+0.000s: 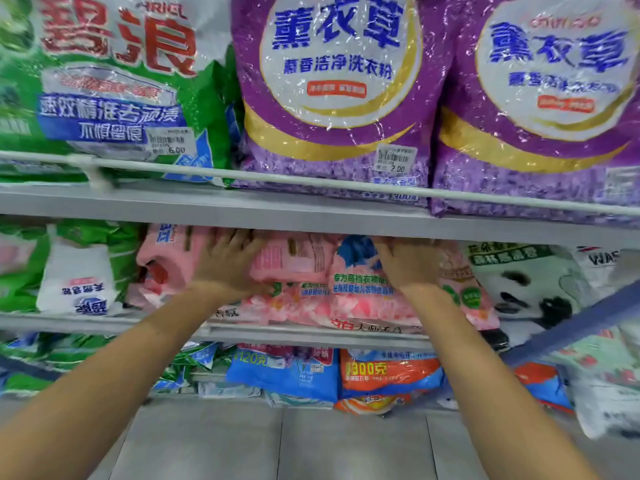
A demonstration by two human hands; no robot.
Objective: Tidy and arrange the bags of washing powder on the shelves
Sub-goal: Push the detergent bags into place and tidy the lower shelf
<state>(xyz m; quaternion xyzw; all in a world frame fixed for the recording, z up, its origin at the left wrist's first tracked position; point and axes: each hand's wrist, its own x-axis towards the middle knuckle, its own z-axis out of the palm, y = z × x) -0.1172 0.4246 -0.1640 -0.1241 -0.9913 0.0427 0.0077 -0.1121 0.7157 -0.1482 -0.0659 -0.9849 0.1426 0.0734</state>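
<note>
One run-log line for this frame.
step: tidying middle shelf | left hand: flat on pink bags | right hand: flat on pink bags | nothing lifted

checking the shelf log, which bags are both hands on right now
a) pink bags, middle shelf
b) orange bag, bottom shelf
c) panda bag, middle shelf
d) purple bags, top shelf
a: the left hand and right hand both lie flat on the pink bags on the middle shelf, under the purple bags.

Grey metal shelf boards (207, 206), white guard rail (311, 180), pale grey floor tiles (311, 445) below.
</note>
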